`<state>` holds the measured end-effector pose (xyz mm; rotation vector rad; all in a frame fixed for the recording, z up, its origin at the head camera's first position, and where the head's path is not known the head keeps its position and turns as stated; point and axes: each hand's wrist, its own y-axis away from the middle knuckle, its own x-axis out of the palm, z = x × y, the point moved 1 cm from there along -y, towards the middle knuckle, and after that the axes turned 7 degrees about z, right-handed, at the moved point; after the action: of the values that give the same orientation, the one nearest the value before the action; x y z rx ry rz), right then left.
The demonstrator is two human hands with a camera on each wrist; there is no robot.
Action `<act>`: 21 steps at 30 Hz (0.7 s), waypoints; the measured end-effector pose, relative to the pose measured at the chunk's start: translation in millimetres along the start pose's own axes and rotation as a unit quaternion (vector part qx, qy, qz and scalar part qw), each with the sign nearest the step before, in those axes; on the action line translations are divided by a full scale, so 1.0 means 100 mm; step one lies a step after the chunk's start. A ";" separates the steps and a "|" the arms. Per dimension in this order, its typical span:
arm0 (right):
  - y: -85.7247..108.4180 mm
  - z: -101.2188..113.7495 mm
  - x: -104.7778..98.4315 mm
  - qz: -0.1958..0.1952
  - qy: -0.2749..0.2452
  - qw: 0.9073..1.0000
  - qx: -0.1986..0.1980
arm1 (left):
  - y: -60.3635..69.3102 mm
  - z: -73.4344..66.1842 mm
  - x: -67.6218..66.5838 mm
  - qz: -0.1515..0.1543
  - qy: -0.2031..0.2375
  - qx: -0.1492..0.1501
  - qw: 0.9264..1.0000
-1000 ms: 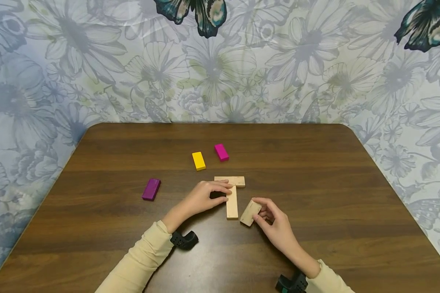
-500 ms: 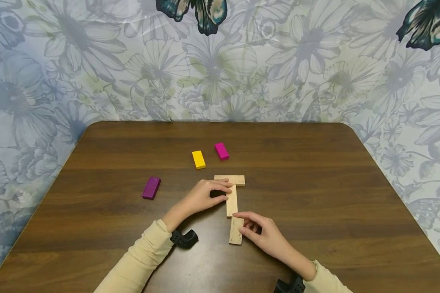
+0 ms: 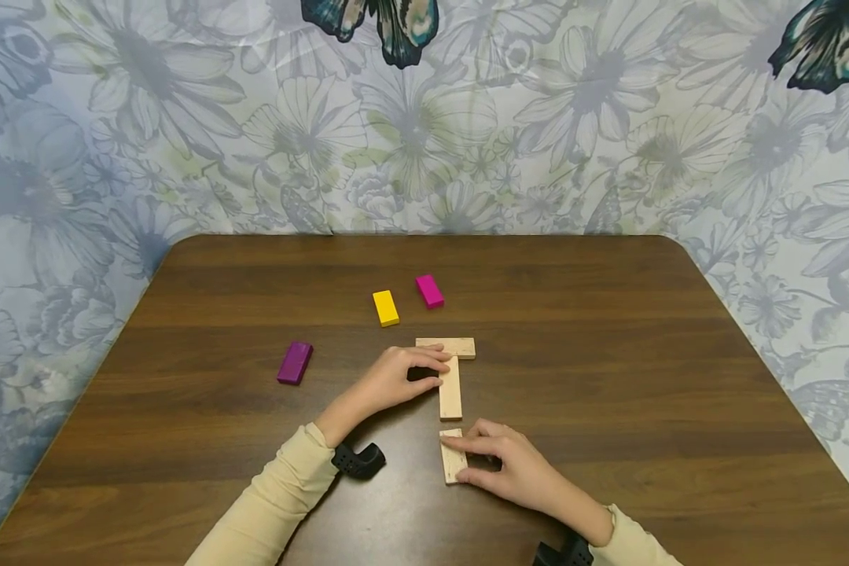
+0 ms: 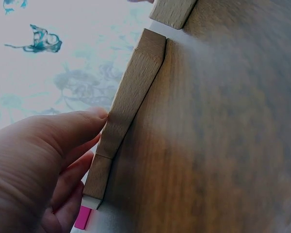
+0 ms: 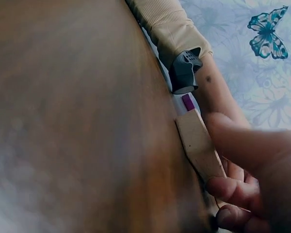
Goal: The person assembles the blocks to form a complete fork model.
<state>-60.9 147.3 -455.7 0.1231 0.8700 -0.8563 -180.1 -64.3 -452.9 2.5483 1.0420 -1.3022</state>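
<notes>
One plain wooden block (image 3: 461, 348) lies crosswise, and a second wooden block (image 3: 450, 399) runs from it toward the person, forming a T shape. My left hand (image 3: 396, 379) rests at their left side; in the left wrist view its thumb touches the side of the lengthwise block (image 4: 133, 90). Below a small gap lies a third wooden block (image 3: 451, 465), roughly in line with the second. My right hand (image 3: 512, 465) pinches this third block between thumb and fingers. Seen from the right wrist, that block (image 5: 199, 143) lies flat on the table, its near end partly hidden by fingers.
Farther back lie a yellow block (image 3: 385, 308) and a pink block (image 3: 430, 291). A purple block (image 3: 295, 363) is on the left. All sit on a brown wooden table (image 3: 608, 330), with a flower-patterned backdrop (image 3: 410, 157) behind its far edge.
The right hand has brought the third block left and toward the person, from tilted to lying flat near the second block's lower end. It touched that end, then drew back slightly. The left hand stays put.
</notes>
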 end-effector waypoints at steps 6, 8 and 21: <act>0.02 0.01 0.02 0.035 0.065 0.997 -0.023 | 0.01 0.01 0.01 -0.006 0.004 0.000 1.000; 0.02 0.01 0.03 0.030 0.067 0.997 -0.015 | 0.00 0.00 0.00 -0.004 0.005 0.001 1.000; -0.01 -0.01 0.08 0.008 0.087 0.996 0.027 | 0.00 -0.01 0.01 -0.004 -0.002 0.004 1.000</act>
<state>-59.2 141.8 -462.0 0.2552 1.0079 -0.8632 -179.3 -64.1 -453.0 2.5493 1.0487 -1.3157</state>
